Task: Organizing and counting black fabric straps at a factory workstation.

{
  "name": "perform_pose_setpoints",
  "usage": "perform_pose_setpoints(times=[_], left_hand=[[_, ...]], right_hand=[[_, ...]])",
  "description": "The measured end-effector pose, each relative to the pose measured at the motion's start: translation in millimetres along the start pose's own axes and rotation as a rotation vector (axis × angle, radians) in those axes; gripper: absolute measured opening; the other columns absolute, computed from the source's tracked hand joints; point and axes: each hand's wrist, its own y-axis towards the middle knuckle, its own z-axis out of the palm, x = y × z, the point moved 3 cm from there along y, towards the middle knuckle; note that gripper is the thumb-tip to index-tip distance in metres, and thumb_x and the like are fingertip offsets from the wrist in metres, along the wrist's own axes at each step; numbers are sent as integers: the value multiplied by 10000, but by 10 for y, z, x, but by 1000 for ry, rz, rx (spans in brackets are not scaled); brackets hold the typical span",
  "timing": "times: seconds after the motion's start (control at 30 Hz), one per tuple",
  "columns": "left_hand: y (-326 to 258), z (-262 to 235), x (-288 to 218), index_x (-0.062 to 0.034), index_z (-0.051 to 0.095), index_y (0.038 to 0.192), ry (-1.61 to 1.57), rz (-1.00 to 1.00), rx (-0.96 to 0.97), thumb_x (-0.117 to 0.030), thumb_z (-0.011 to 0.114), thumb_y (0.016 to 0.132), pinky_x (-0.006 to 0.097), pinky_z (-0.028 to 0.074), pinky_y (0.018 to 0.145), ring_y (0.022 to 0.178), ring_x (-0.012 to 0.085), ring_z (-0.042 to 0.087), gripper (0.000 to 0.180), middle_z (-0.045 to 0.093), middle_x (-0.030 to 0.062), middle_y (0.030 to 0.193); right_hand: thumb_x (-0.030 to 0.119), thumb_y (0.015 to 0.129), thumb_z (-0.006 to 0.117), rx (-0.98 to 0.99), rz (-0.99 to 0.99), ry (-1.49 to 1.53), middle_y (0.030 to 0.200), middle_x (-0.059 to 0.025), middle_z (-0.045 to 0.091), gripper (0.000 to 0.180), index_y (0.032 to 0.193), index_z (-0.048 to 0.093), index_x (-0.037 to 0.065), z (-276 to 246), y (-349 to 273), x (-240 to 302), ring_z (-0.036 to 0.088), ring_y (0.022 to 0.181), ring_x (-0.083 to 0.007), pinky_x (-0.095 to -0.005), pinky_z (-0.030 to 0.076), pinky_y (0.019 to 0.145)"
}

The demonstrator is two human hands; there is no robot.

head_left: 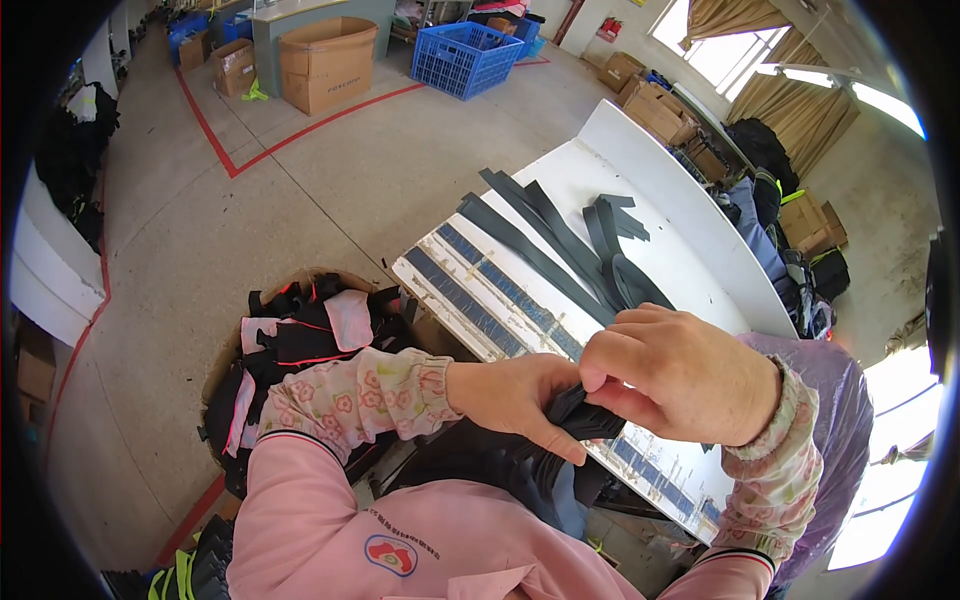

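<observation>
Over the near edge of a white table (705, 265), both my hands meet at a folded black strip of fabric or webbing (585, 415). My left hand (515, 393) grips it from the left, thumb stretched along its near side. Fingers curled, my right hand (685, 372) pinches its upper part. What lies between the right fingertips is partly hidden. Several long dark grey-green strips (540, 255) lie on the table beyond my hands, with a few short cut pieces (625, 218) beside them.
A raised white board (690, 190) borders the table's far right side. Left of the table stands a carton (215, 375) filled with black and pink fabric pieces (305, 335). Purple plastic sheeting (825, 430) hangs at right. Farther off are a blue crate (467, 60) and a large cardboard box (328, 65).
</observation>
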Motion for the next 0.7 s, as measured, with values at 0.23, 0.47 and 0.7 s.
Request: perform_pose_setpoints(times=[0.23,0.47,0.7], left_hand=[[-39,-12,-47,16,622,1166,-4,-24,-30,-118,843,822,251,515,901,982,82,617,430,690,30,1069],[-67,-17,-57,4,623,1157,54,-79,-31,-168,854,818,255,507,876,969,76,595,445,675,23,1048],[-81,-9,-56,2,612,1163,16,-118,-13,-185,850,824,260,503,868,966,75,581,454,661,15,1053]], right_hand=[[62,855,687,3,-58,3,759,-76,591,127,861,561,74,8,2,-59,606,774,-306,-411,472,750],[73,837,691,32,-68,-49,757,-64,596,127,851,565,75,25,35,-66,613,772,-290,-408,476,753],[85,812,693,47,-104,-52,740,-52,585,140,837,555,77,39,61,-65,611,766,-277,-399,479,761]])
